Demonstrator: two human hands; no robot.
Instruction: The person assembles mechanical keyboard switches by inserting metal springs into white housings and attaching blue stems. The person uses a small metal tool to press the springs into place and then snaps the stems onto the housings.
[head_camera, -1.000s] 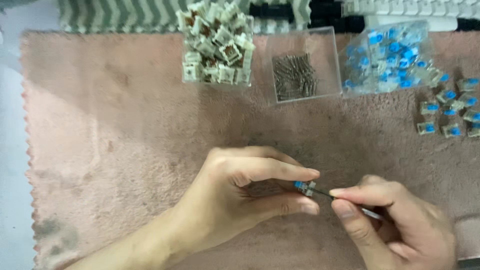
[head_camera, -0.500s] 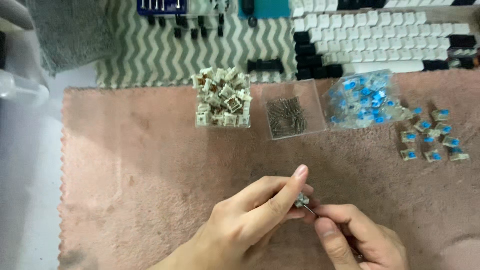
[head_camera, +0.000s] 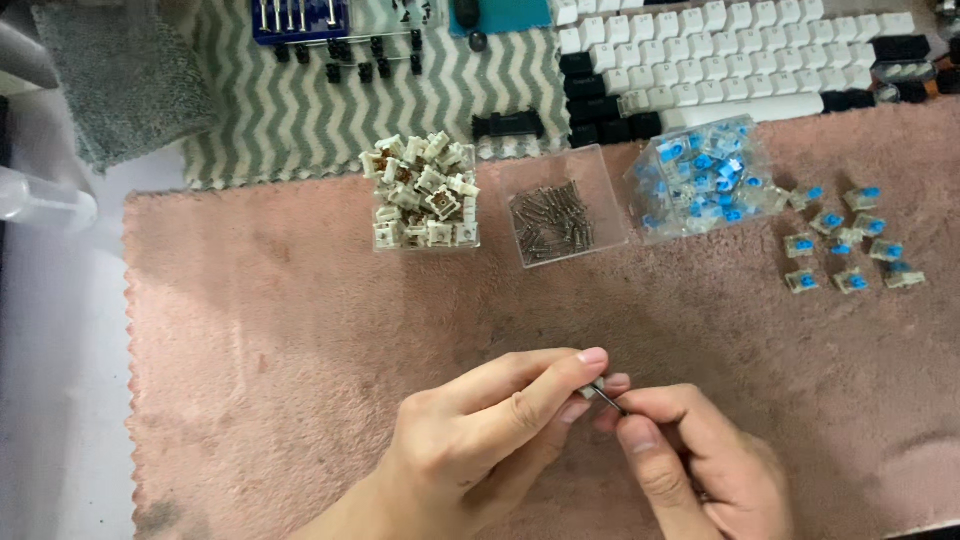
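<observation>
Since a second ago the view has tilted so that the striped cloth and the keycaps beyond the mat have come into sight, and the blue part then seen between the fingertips no longer shows; both hands sit low in the picture, close together as before. Left hand (head_camera: 480, 440) is closed in a pinch, thumb and forefinger pressed on a small pale switch part (head_camera: 594, 388) at their tips. Right hand (head_camera: 690, 465) is closed too, gripping a thin dark tool (head_camera: 612, 401) whose tip meets that part just beside the left fingertips. Both hands hover over a pink mat (head_camera: 280, 360) spread on the desk.

Further ahead of the hands, three clear boxes stand in a row on the mat: straight ahead of the left hand one heaped with cream switch housings (head_camera: 422, 192), ahead of the fingertips one holding small metal springs (head_camera: 552, 220), and ahead of the right hand one full of clear parts with blue stems (head_camera: 700, 182). Off beyond the right hand, loose switches with blue stems (head_camera: 845, 240) lie scattered on the mat.

Farthest off, past the boxes, lie a green and white zigzag cloth (head_camera: 300, 120) and rows of white and black keycaps (head_camera: 740, 50).
</observation>
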